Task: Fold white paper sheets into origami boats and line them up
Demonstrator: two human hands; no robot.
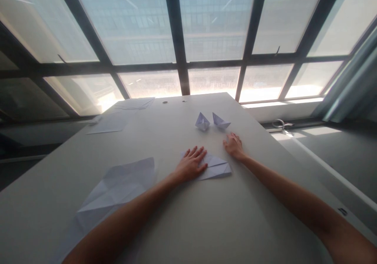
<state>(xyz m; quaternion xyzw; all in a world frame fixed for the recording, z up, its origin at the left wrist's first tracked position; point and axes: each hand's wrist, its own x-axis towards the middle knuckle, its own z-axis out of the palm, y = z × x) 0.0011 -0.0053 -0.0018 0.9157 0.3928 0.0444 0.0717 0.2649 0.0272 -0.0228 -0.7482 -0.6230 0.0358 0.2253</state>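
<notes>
My left hand [191, 164] lies flat with fingers spread on a folded sheet of white paper [216, 168], pressing its left part to the table and hiding it. The visible right part of that sheet shows layered creases and a slanted flap. To the right and a little farther off, my right hand [234, 145] rests on the tabletop, fingers loosely bent and apart, with nothing visible in it. Just beyond it stand two folded paper boats, the left boat [202, 122] and the right boat [220, 122], side by side and apart from both hands.
A large creased sheet of paper [118, 189] lies at the left, partly under my left forearm. Flat white sheets [108, 122] lie at the far left of the white table [176, 224]. Windows [215, 20] rise behind, and a curtain [350, 75] hangs at right.
</notes>
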